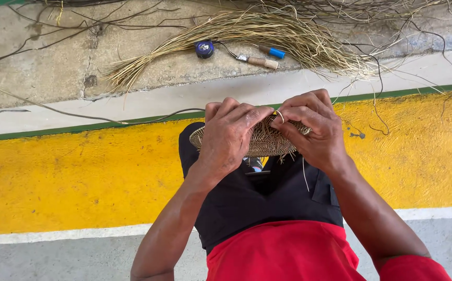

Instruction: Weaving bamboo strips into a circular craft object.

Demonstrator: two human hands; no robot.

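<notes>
Head view shows me one woven disc [265,139], a flat, round, tan piece of tight basketwork with loose strand ends poking from its lower edge. It sits above the lap, over black shorts [262,192]. Both hands are closed on it: my left hand [226,136] wraps its left half, fingers curled over the top rim, and my right hand [312,127] pinches the right rim, where one pale strand [279,115] loops up. Beyond the disc, on the concrete floor [54,67], lies one long bundle of dry fibres [267,34]. Against that bundle I count one small round blue tape measure [204,49] and two handled tools, one blue-handled [272,51], one wooden-handled [260,62].
</notes>
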